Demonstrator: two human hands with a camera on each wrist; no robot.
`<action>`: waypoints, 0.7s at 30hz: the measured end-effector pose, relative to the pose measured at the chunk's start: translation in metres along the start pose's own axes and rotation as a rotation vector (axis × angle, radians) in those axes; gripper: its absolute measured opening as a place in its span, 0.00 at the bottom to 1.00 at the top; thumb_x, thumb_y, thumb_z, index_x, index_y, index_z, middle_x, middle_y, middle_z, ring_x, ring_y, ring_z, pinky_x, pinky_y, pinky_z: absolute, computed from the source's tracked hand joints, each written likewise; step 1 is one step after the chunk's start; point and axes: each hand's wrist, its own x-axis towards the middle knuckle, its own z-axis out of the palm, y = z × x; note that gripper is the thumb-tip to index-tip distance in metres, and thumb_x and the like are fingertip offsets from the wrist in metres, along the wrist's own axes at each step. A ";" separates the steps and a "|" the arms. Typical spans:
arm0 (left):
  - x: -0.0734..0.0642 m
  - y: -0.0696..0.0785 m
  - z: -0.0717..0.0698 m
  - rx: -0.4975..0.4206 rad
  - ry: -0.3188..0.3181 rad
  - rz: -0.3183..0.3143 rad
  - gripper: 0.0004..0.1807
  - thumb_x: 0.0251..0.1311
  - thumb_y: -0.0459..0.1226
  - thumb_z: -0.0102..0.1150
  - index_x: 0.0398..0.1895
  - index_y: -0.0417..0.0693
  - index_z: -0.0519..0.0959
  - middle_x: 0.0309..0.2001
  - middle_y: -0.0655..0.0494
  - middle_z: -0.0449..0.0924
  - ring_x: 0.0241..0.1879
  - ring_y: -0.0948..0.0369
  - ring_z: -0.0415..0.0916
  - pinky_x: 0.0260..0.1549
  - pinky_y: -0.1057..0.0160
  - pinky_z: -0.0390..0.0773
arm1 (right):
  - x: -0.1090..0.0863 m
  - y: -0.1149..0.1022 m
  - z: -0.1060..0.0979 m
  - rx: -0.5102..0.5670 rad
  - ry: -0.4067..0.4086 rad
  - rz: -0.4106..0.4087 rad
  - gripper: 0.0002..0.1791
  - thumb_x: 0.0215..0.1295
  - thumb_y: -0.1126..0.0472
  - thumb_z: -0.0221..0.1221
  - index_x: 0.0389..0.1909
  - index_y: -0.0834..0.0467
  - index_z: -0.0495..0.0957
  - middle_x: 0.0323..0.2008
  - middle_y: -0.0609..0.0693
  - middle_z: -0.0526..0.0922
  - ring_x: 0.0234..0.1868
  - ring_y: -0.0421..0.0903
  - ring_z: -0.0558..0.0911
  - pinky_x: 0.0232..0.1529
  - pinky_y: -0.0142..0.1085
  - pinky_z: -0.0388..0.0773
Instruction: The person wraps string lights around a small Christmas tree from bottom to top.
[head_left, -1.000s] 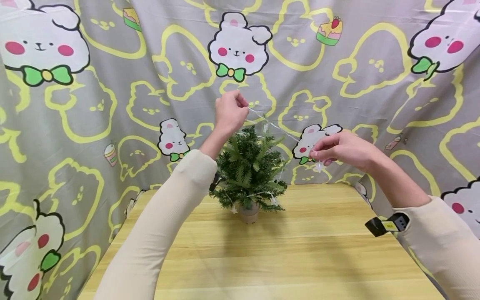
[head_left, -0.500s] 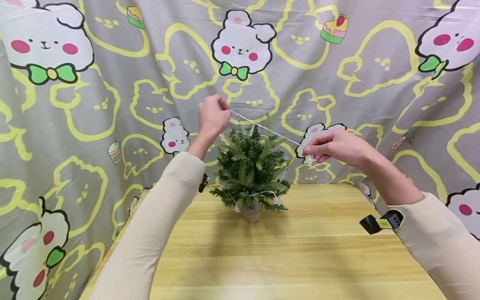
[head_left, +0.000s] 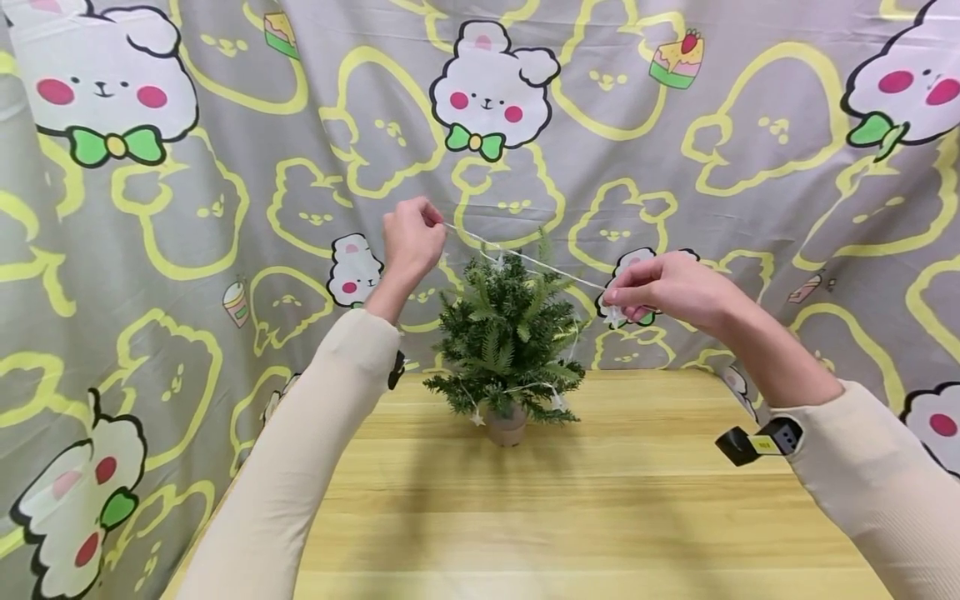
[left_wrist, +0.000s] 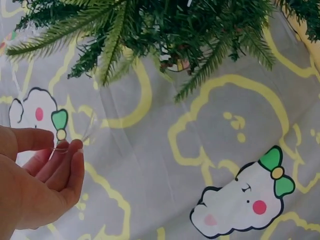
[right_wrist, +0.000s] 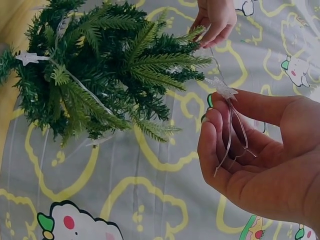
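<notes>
Left grip (head_left: pixel 415 237), right grip (head_left: pixel 675 288) pinch the star string (head_left: pixel 517 252); below them the tree (head_left: pixel 501 333) is partly strung, this span seemingly unplaced.

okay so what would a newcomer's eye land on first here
Probably the small artificial fir tree, upright in its pot on the wood-grain table. Next, the white star garland stretched between the left hand and right hand near the tree's top. Behind hangs a grey cloth printed with white bunnies.
</notes>
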 end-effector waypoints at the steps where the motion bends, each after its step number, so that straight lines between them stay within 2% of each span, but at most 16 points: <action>1: 0.000 -0.001 -0.001 0.002 0.000 -0.005 0.11 0.58 0.27 0.54 0.38 0.42 0.85 0.37 0.48 0.86 0.36 0.54 0.81 0.41 0.58 0.81 | 0.001 0.000 0.000 0.005 -0.003 -0.003 0.16 0.68 0.48 0.64 0.45 0.57 0.86 0.35 0.49 0.81 0.38 0.49 0.80 0.42 0.40 0.77; 6: 0.000 -0.007 -0.004 0.015 0.013 -0.013 0.09 0.59 0.28 0.55 0.38 0.42 0.84 0.37 0.47 0.86 0.36 0.53 0.81 0.40 0.57 0.80 | 0.002 -0.004 0.002 0.005 -0.013 -0.004 0.15 0.69 0.49 0.64 0.45 0.56 0.86 0.34 0.51 0.82 0.37 0.50 0.79 0.40 0.40 0.78; 12: 0.002 -0.011 -0.005 0.013 0.084 0.001 0.09 0.60 0.30 0.56 0.37 0.43 0.85 0.36 0.48 0.87 0.35 0.52 0.82 0.40 0.57 0.80 | 0.003 -0.009 0.003 -0.011 -0.010 -0.007 0.16 0.68 0.48 0.64 0.46 0.56 0.85 0.32 0.51 0.82 0.37 0.49 0.78 0.40 0.41 0.76; 21: 0.013 0.002 -0.011 -0.005 0.176 0.082 0.09 0.60 0.30 0.54 0.37 0.41 0.85 0.37 0.47 0.86 0.38 0.51 0.81 0.46 0.55 0.79 | 0.007 -0.011 0.003 -0.002 -0.012 -0.006 0.16 0.69 0.48 0.64 0.47 0.55 0.85 0.33 0.51 0.83 0.37 0.49 0.79 0.41 0.41 0.77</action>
